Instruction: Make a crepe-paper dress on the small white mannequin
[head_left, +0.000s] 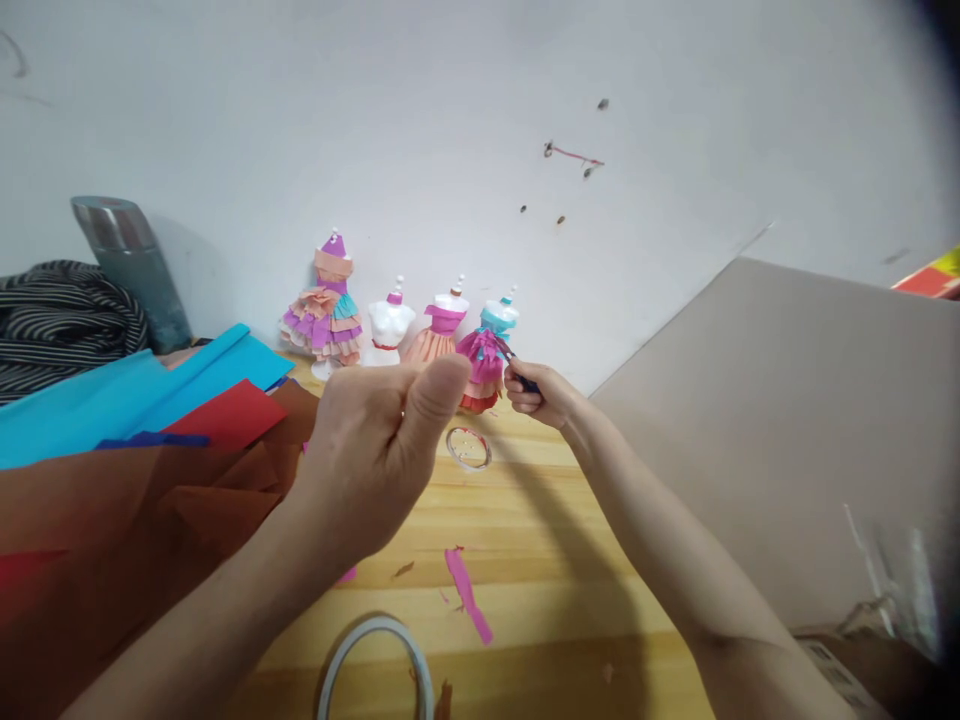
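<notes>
My right hand (546,393) is closed around the dark handle of what look like small scissors (529,384). Their tip touches or lies just in front of the magenta bow on a miniature dress form (498,320) with a turquoise top and layered paper skirt. Nearer the camera, my left hand (382,440) is closed, thumb pressed over the curled fingers. Whatever it may hold is hidden. It partly covers a second form (448,318) in a magenta top and peach skirt. A bare white form (391,322) stands behind the left hand.
A ruffled dress form (330,310) stands at the wall. Crepe paper sheets (217,500), a striped cloth (67,320) and a flask (131,270) lie or stand left. On the wooden table are a tape roll (375,628), a small ring dish (469,449) and a magenta strip (468,597).
</notes>
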